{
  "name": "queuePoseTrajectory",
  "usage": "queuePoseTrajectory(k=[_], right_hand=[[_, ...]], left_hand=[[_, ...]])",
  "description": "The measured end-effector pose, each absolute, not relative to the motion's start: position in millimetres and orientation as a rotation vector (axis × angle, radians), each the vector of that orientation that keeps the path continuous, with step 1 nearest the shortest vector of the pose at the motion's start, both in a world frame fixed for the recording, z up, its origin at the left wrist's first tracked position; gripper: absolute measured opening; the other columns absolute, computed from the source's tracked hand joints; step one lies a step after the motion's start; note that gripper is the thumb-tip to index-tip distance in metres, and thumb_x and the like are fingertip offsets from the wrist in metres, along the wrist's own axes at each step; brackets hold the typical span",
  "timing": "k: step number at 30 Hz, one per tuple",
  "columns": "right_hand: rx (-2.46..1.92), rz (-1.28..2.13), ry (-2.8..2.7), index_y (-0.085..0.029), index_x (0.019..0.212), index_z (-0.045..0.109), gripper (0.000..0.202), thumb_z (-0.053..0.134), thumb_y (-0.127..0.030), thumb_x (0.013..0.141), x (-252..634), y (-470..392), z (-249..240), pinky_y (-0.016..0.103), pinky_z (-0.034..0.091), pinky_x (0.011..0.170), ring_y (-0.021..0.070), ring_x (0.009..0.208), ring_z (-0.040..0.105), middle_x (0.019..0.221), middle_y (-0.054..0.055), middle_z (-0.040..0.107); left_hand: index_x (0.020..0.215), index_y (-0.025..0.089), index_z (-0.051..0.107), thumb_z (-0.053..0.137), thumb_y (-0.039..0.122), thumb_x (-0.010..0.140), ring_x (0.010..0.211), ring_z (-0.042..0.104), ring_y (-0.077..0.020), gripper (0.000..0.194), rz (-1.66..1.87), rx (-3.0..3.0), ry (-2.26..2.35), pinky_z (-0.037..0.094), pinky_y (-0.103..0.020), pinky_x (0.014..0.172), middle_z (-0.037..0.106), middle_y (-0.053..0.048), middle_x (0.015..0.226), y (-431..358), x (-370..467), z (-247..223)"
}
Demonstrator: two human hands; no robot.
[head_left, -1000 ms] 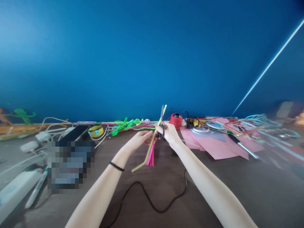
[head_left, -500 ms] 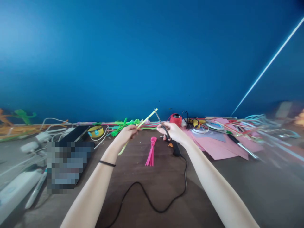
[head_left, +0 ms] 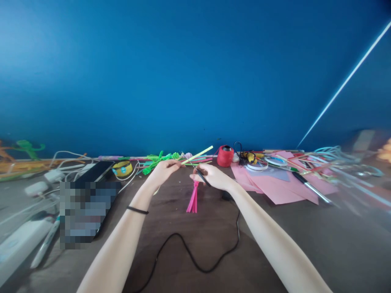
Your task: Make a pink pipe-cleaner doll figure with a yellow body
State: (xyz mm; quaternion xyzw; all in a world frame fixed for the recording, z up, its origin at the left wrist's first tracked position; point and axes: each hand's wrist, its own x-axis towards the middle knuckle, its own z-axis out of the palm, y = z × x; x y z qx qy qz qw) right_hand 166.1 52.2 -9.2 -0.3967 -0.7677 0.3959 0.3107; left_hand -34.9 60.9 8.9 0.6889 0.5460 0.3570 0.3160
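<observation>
The scissors [head_left: 202,177] look metal and plastic, the pink sheets [head_left: 282,189] matt paper, the wall [head_left: 171,81] smooth, the green stems [head_left: 153,163] fuzzy.

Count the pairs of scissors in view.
1: the scissors in the grip of the right hand, crossing the yellow strip as seen here; others may be hidden.

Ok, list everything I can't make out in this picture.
All in the head view:
Yellow strip: partly hidden by the left grip.
Scissors: handles partly covered by the right grip; whether the blades touch the strip is too small to tell.
Dark object: mostly behind the right grip and forearm.
Black cord: cut off by the bottom edge.
Far-right clutter: blurred.
</observation>
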Motion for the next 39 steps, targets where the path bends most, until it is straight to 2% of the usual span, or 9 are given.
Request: queuePoseTrajectory(k=[8,17,28,39], right_hand=[[-1.072,1.092,-2.042,-0.017,0.079,0.051,0.034,0.056,-0.050,0.071,163,50,-7,0.021,0.032,0.050,0.0084,0.052,0.042,0.066,-0.002,0.052],[-1.093,1.057,-2.055,-0.017,0.078,0.051,0.034,0.054,-0.050,0.073,162,47,-6,0.021,0.030,0.051,0.0086,0.051,0.039,0.058,-0.004,0.045],[-1.082,1.069,-2.039,-0.017,0.078,0.051,0.031,0.055,-0.047,0.072,159,49,-11,0.022,0.031,0.051,0.0089,0.054,0.041,0.062,-0.003,0.047],[-0.969,1.138,-1.960,-0.016,0.069,0.046,0.020,0.055,-0.035,0.072,155,49,-13,0.021,0.026,0.049,0.0063,0.047,0.032,0.052,-0.007,0.038]], left_hand=[[0.082,0.015,0.069,0.050,0.038,0.073,0.054,0.046,-0.0129,0.031,0.900,1.892,1.365,0.034,-0.023,0.055,0.050,0.003,0.048,59,-36,10],[0.080,0.014,0.069,0.051,0.037,0.072,0.048,0.041,-0.0108,0.030,0.880,1.885,1.370,0.029,-0.022,0.049,0.041,0.005,0.042,59,-35,11],[0.079,0.013,0.069,0.052,0.035,0.071,0.049,0.042,-0.0112,0.028,0.873,1.877,1.381,0.029,-0.022,0.049,0.041,0.005,0.041,57,-33,12],[0.072,0.014,0.065,0.048,0.031,0.073,0.039,0.025,-0.0064,0.024,0.850,1.876,1.385,0.017,-0.021,0.041,0.027,0.008,0.041,54,-31,14]])
